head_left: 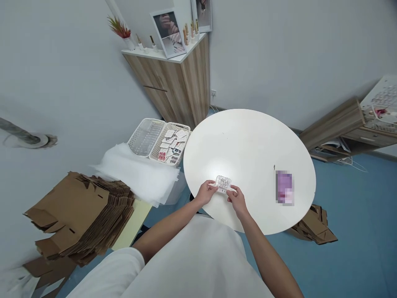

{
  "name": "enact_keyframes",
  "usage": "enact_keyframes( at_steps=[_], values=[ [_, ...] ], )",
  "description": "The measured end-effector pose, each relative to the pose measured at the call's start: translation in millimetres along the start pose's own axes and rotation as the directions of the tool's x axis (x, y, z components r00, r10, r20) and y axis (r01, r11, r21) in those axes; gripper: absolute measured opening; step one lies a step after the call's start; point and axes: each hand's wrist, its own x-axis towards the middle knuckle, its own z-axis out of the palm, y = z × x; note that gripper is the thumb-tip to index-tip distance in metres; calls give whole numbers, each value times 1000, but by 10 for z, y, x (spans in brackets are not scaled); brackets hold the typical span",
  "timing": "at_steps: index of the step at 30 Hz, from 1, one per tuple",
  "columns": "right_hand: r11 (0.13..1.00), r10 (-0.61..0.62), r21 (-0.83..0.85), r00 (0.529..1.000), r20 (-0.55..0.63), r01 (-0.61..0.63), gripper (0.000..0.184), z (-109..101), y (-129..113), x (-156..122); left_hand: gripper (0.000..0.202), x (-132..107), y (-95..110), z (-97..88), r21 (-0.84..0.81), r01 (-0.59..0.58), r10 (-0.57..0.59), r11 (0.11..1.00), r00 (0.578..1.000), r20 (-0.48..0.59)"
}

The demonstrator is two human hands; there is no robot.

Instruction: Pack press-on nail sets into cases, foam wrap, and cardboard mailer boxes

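Note:
A small clear plastic tray (pixel 223 183) with several shiny nail-shaped pieces in it is held over the near part of the round white table (pixel 248 140). My left hand (pixel 205 193) pinches its left edge between thumb and fingers. On the opposite side, my right hand (pixel 237 200) grips the lower right corner the same way. The exact pieces inside are too small to make out. Farther right on the tabletop lies a purple item (pixel 284 187), blurred by pixels, with a tiny dark object (pixel 274 167) near its top left.
Left of the table stand a white basket (pixel 186 142) of small cards and packs, a basket (pixel 134 138) of clear trays, white foam sheets (pixel 124 167) and stacked flat cardboard boxes (pixel 83 207). A wooden cabinet (pixel 173 82) is behind. More cardboard (pixel 316 225) lies on the floor at right.

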Motion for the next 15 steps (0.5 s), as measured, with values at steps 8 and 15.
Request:
enact_keyframes(
  at_steps=[8,15],
  values=[
    [988,-60,-147,998,-23,56,43,877,-105,382,29,281,59,-720,78,-69,82,995,982,-173],
    [970,-58,-240,993,-102,33,42,1430,-137,830,41,625,163,-1185,70,-55,67,996,980,-187]
  ],
)
